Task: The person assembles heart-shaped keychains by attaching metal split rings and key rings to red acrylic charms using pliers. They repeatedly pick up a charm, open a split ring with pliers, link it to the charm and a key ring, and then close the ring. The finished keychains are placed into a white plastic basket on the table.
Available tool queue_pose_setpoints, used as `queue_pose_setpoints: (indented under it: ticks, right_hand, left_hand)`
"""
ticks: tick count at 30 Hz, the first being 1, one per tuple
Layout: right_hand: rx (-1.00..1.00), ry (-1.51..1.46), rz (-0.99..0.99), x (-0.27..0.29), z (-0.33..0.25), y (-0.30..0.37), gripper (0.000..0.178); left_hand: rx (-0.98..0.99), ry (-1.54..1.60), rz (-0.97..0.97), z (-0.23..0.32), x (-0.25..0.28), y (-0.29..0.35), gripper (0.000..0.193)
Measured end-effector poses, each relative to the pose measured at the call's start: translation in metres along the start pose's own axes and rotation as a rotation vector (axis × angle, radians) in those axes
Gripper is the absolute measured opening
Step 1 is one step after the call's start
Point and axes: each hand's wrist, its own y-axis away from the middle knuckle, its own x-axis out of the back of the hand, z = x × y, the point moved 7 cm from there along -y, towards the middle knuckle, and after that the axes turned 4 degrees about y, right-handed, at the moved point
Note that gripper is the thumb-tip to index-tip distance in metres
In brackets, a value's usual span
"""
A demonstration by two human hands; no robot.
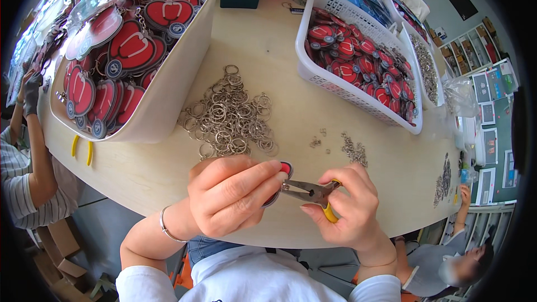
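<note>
My left hand [232, 196] pinches a red, dark-edged heart-shaped charm [286, 168], mostly covered by the fingers. In my right hand [355, 210] is a pair of pliers [314, 193] with yellow handles. Their jaws point left and meet the charm's edge at my left fingertips; whether a small ring sits between them is too small to tell. Just beyond my left hand lies a heap of silver key rings [226, 114], some with short chains. Small metal links [354, 151] lie in a little pile beyond my right hand, with a few loose ones [316, 142] beside it.
A deep white bin [176, 86] heaped with finished-looking red keychains stands left. Right, a white basket [358, 113] holds smaller red charms. Another yellow-handled tool [82, 150] lies by the bin. Co-workers sit at both sides; dark small parts [443, 182] lie at the table's right.
</note>
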Motion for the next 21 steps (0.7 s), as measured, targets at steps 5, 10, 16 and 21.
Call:
queue_pose_setpoints:
  ticks: [5,10,16,21]
  right_hand:
    - [0.024,0.034,0.007,0.0000,-0.0035,0.0020,0.029]
    - [0.008,0.057,0.005,-0.0005,-0.0053,0.0058,0.027]
    - [0.021,0.087,-0.017,0.0026,-0.0095,0.0058,0.027]
    - [0.021,0.009,-0.046,0.0043,-0.0090,0.0065,0.028]
  left_hand:
    - [0.003,0.025,0.002,0.0013,0.0009,-0.0004,0.034]
    - [0.005,0.035,-0.002,0.0026,0.0012,-0.0021,0.032]
    - [0.004,0.041,0.000,0.0027,0.0019,-0.0013,0.030]
    - [-0.009,0.072,-0.008,0.0020,0.0011,-0.0021,0.029]
